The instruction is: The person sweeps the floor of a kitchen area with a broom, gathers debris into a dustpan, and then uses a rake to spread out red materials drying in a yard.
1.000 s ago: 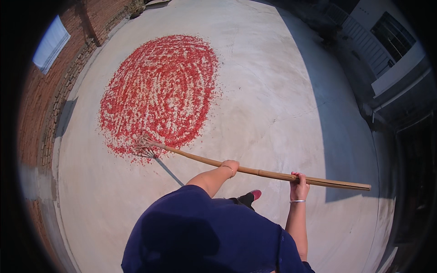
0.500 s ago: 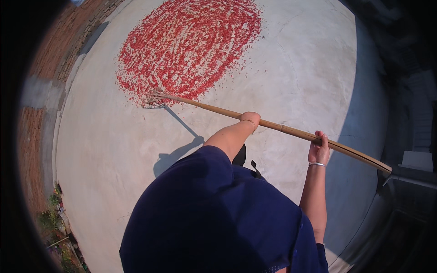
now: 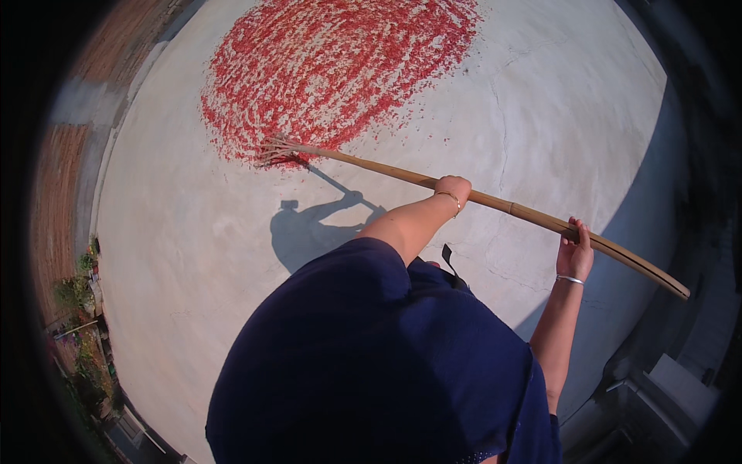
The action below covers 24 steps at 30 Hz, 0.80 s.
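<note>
A long bamboo rake (image 3: 379, 168) slants across the view, its pronged head (image 3: 280, 150) at the lower edge of a broad patch of small red pieces (image 3: 325, 85). They look like chili peppers, though too small to tell surely. My left hand (image 3: 454, 188), with a thin bracelet at the wrist, is wrapped over the middle of the pole. Farther along toward the butt end, my right hand (image 3: 576, 251) holds the pole from below, fingers curled around it. A silvery bangle circles that wrist. The split butt end (image 3: 684, 292) sticks out past the right hand.
Pale concrete ground (image 3: 178, 247) lies under everything, with thin cracks. A shadow of my body (image 3: 317, 228) falls ahead. Brick paving (image 3: 58, 209) and plants (image 3: 77, 290) border the left. Shade covers the right side, where a white panel (image 3: 684, 387) stands.
The rake head has shifted rightward along the lower edge of the red patch. Both hands keep their hold on the pole. The view has turned slightly.
</note>
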{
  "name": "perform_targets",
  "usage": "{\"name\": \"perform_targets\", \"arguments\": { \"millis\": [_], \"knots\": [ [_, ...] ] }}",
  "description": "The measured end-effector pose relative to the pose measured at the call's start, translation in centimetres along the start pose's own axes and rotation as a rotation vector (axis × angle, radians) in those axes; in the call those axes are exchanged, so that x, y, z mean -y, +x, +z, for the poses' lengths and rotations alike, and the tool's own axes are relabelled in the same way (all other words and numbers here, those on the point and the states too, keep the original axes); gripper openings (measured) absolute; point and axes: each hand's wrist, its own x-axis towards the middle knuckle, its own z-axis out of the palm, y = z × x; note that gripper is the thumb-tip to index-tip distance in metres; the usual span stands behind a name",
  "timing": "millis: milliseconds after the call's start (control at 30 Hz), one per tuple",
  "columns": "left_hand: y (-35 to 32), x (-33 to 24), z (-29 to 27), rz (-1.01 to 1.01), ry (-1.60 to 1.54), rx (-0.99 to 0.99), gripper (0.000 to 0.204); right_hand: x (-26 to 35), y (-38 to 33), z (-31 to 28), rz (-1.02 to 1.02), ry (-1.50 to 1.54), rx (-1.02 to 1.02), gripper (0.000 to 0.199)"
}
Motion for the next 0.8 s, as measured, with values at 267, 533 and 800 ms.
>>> {"name": "perform_targets", "arguments": {
  "millis": [267,533,800],
  "knots": [
    [17.7,-8.5,-5.2,-0.114,-0.075,-0.135,0.013,8.2,23.7,1.0,0.054,-0.058,0.199,0.008],
    [37.4,-21.0,-13.3,-0.086,-0.214,-0.198,0.017,21.7,48.9,2.1,0.041,-0.158,0.357,0.008],
    [53.4,-23.0,-20.3,-0.077,-0.239,-0.197,0.022,25.3,70.8,7.7,0.116,-0.145,0.459,0.004]
  ]
}}
